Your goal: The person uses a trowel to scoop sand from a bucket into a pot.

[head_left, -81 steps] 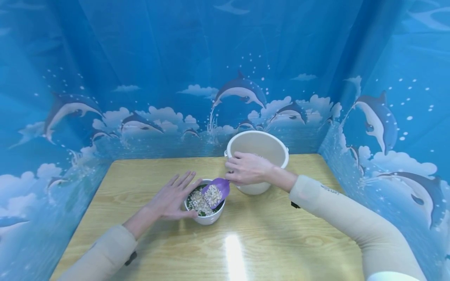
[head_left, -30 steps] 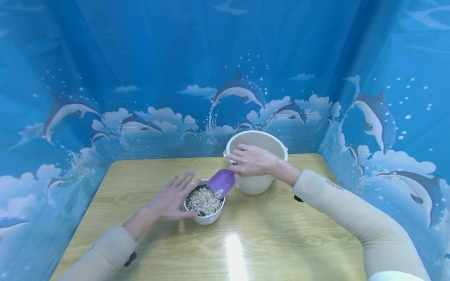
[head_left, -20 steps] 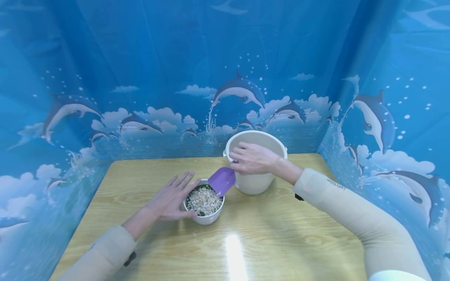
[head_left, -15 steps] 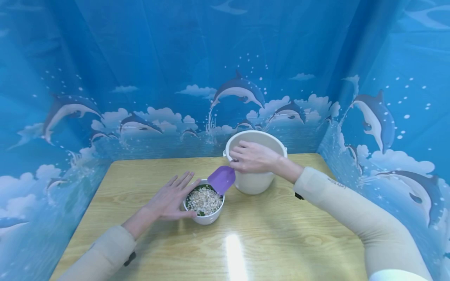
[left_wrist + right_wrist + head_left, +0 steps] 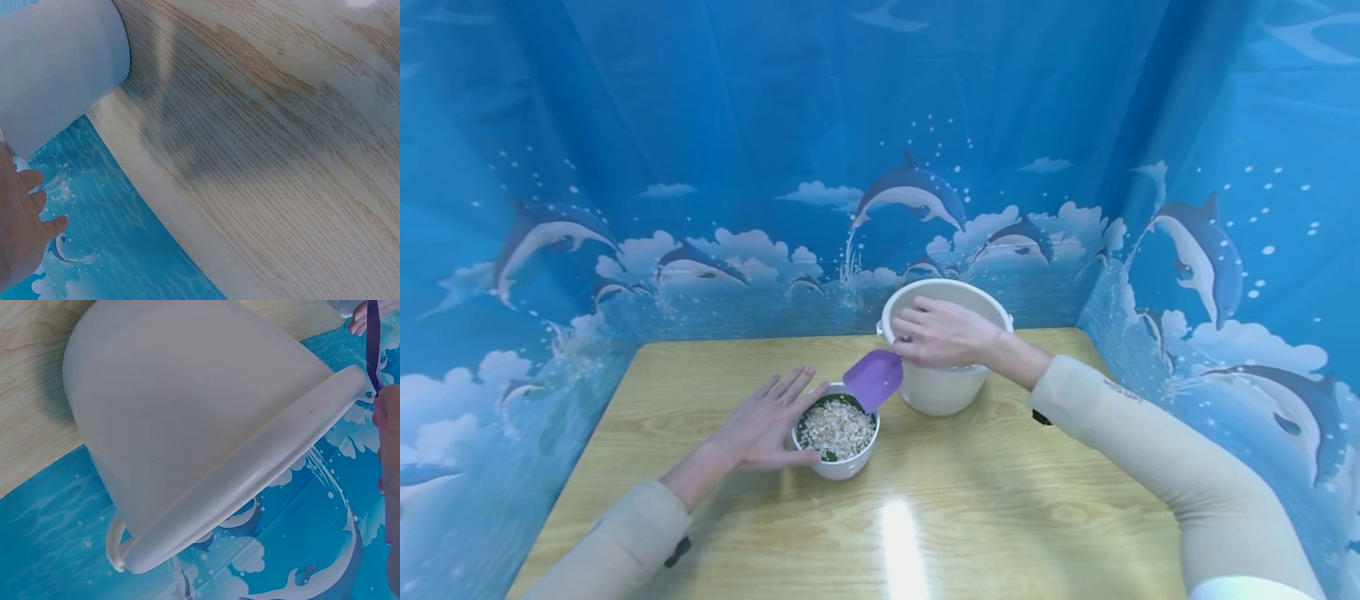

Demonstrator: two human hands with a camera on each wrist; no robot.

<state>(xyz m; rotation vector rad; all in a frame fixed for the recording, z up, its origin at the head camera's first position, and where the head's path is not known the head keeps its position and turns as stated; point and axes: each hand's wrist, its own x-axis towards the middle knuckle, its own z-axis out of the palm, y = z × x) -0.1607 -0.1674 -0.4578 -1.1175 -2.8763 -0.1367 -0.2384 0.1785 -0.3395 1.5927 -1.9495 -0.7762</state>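
Note:
In the head view, a purple scoop (image 5: 872, 381) is gripped by my right hand (image 5: 943, 333), fingers curled round its handle. Its blade looks bare and tilts above the far right rim of a small white bowl (image 5: 842, 472). Pale granules (image 5: 837, 429) fill the bowl, with dark green around their edge. My left hand (image 5: 767, 425) lies against the bowl's left side, fingers straight and spread, thumb at the near rim. Behind and right stands a large cream bucket (image 5: 943, 400), partly covered by my right hand. The right wrist view shows the scoop (image 5: 373, 337) edge-on beside the bucket's rim.
Both vessels stand on a wood-grain table (image 5: 737, 533). A blue dolphin-print curtain (image 5: 760, 183) encloses the back and sides. The bucket has a small lug (image 5: 115, 544) at its rim, and it stands near the table's back edge.
Earlier the scoop held granules over the bowl; its blade now looks bare. My right hand has risen slightly up and back toward the bucket with the scoop. The left hand stays in place.

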